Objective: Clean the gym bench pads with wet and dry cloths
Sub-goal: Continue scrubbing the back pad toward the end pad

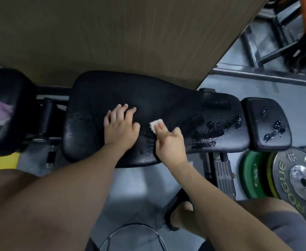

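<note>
Both forearms reach down to the black bench pad (98, 98). On it the left hand (120, 127) lies flat, fingers spread. Just beside it, the right hand (168, 144) presses a small white cloth (155, 124) onto the pad with straight fingers, near glistening wet streaks (219, 131).

The person wears grey shorts (289, 225) — and a black sandal (168, 221).

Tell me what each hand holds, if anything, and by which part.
Neither has a grip on anything. The right hand presses the cloth to the pad, straight fingers on its near edge. The left hand rests flat on the pad.
</note>
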`<move>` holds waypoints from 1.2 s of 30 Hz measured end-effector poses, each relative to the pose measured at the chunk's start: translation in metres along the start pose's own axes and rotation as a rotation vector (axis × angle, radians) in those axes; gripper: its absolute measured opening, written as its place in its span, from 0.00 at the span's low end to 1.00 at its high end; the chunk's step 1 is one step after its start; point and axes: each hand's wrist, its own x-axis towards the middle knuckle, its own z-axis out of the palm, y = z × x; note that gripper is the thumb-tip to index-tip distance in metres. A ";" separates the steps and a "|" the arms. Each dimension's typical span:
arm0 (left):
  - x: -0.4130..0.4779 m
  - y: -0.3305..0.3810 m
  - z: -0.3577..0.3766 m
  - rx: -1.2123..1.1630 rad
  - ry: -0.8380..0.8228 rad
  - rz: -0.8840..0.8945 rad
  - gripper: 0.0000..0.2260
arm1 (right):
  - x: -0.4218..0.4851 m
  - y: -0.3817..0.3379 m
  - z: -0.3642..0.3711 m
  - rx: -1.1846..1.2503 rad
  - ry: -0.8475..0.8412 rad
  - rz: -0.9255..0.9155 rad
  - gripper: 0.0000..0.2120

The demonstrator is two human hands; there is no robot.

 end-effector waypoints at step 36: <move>-0.057 -0.089 -0.048 -0.118 -0.011 -0.061 0.18 | -0.009 -0.003 -0.052 0.371 0.012 0.378 0.07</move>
